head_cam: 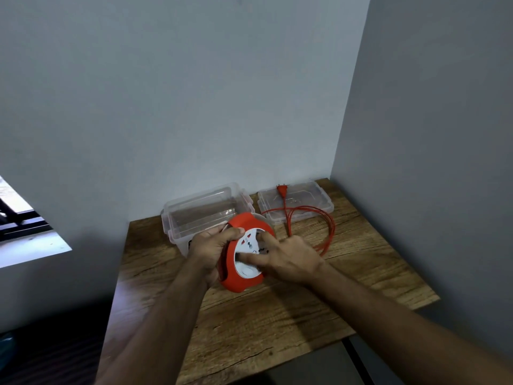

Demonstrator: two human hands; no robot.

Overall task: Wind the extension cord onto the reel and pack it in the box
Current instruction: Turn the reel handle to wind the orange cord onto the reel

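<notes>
An orange reel (243,284) with a white socket face is held just above the wooden table (277,315). My left hand (211,245) grips its left rim. My right hand (291,259) rests on the white face, fingers pressed into it. The orange cord (327,226) runs out from behind my right hand in long loops over the table. Its plug (282,190) lies on the clear lid (319,198) at the back right. The clear plastic box (194,212) stands open and empty behind the reel.
The table sits in a corner, with grey walls behind it and at its right side. A window (19,218) is at the left. The table's front edge ends near a grey surface (305,365).
</notes>
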